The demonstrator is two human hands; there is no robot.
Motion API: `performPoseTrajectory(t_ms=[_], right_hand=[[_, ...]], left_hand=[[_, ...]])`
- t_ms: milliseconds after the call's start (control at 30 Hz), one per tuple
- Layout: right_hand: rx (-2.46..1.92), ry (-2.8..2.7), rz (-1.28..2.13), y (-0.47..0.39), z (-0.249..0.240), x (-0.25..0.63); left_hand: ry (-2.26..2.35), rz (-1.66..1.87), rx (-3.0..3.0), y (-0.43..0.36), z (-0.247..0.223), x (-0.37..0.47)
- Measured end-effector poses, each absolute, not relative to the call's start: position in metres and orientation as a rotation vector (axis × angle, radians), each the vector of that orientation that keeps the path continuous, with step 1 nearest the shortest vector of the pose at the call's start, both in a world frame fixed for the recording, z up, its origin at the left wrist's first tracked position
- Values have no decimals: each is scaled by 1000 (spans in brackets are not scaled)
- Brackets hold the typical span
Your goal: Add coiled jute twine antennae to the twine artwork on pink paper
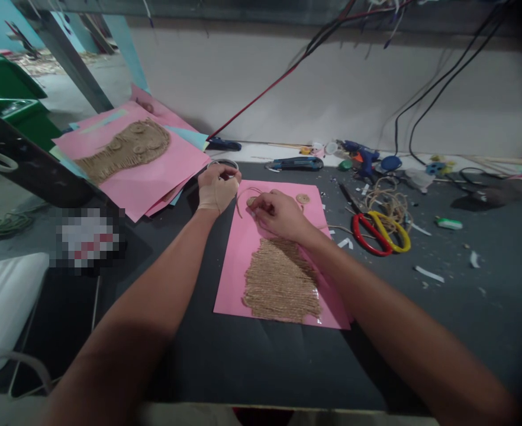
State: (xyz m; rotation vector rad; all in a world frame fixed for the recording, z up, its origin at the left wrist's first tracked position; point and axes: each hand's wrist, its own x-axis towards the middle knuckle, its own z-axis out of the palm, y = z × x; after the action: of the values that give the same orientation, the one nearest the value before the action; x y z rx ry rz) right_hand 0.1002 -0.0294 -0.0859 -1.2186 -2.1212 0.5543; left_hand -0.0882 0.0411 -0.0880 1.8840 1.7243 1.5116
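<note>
A pink sheet [234, 260] lies on the dark table, with a panel of jute twine rows [283, 284] on its lower half. My right hand [281, 216] is over the upper part of the sheet, its fingers pinched at a small twine coil [251, 202]. A loose twine end curves beside those fingers. Another twine coil [303, 199] sits at the sheet's upper right. My left hand [219, 188] is closed just off the sheet's upper left corner, by a pale ring-shaped object [224, 163]; what its fingers hold is unclear.
Red and yellow handled scissors [379, 234] lie at right beside tangled twine [387, 198]. A utility knife [297, 163] and a blue glue gun [365, 157] are along the back. Pink sheets with twine work [172, 171] are stacked at left. Paper scraps litter the right side.
</note>
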Motion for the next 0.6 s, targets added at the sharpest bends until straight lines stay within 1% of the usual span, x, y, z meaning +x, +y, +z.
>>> performPoseTrajectory(t_ms=[233,600], right_hand=[[-1227,-2119,528,-35,-78,99],[-1196,-2027,682,-35,-78,101]], left_hand=[[1749,1467,1892,41,-87,-89],[1749,1466,1919,43,-90,-90]])
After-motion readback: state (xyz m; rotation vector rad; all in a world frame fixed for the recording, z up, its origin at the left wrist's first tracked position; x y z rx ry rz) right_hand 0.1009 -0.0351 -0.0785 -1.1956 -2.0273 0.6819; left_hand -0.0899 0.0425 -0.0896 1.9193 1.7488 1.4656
